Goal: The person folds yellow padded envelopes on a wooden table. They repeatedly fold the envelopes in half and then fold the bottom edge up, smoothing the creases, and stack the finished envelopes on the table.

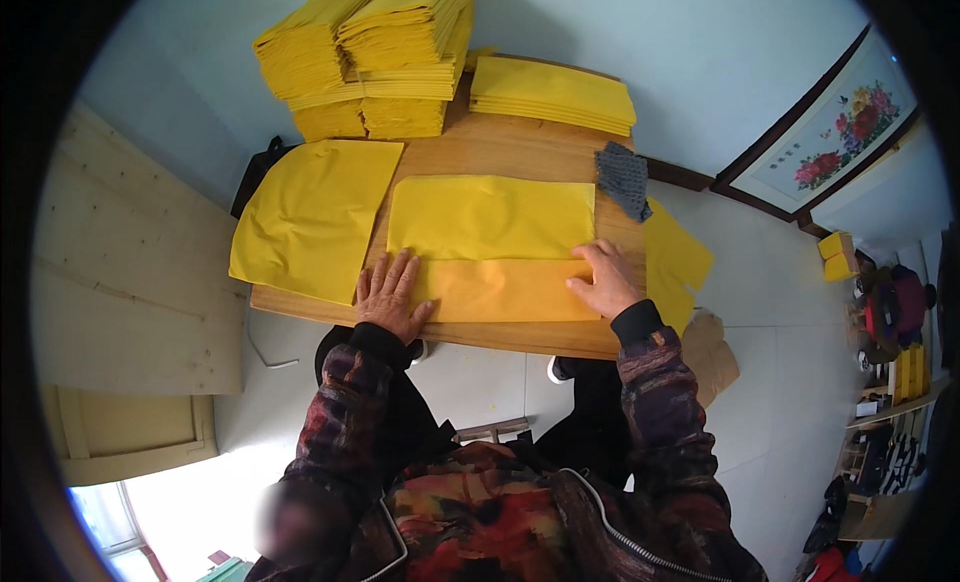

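In front of me on the wooden table lies a yellow sheet, with a lighter orange-yellow band along its near side and a straight edge between the two. Whether it is paper or cloth I cannot tell. My left hand rests flat with fingers spread at the left end of the band. At the right end, my right hand touches the sheet near that edge, thumb and fingers apart. To the left, another creased yellow sheet with a rounded corner overhangs the table.
Tall bundles of folded yellow sheets stand at the back left, beside a lower flat stack. A grey textured cloth hangs over the right edge. Beyond it are more yellow pieces and a brown piece.
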Demonstrator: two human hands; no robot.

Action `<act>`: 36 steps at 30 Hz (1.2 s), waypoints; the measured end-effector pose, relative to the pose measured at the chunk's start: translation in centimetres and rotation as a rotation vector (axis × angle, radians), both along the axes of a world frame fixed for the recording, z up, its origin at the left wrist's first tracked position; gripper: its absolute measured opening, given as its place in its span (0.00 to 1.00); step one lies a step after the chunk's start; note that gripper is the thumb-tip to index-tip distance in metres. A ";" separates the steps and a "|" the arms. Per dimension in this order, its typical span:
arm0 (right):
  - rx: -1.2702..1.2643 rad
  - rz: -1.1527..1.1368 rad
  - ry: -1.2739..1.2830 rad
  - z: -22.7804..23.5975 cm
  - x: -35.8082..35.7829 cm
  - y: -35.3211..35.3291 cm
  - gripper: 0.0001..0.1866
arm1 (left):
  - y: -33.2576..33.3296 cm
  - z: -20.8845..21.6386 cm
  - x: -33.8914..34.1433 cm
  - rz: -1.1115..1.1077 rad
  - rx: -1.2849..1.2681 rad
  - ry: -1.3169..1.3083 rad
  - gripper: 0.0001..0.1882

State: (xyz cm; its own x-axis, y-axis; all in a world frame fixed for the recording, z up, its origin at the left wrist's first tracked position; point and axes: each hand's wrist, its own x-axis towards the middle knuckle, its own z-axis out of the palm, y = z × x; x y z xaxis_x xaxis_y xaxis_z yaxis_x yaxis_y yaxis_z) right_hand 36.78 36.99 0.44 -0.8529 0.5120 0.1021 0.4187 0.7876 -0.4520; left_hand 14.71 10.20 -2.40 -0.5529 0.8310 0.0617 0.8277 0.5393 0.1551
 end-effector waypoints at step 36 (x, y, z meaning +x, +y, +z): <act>-0.016 -0.479 -0.079 -2.1 0.1 -2.0 0.11 | -0.3 -1.2 -0.9 -0.022 0.034 0.005 0.41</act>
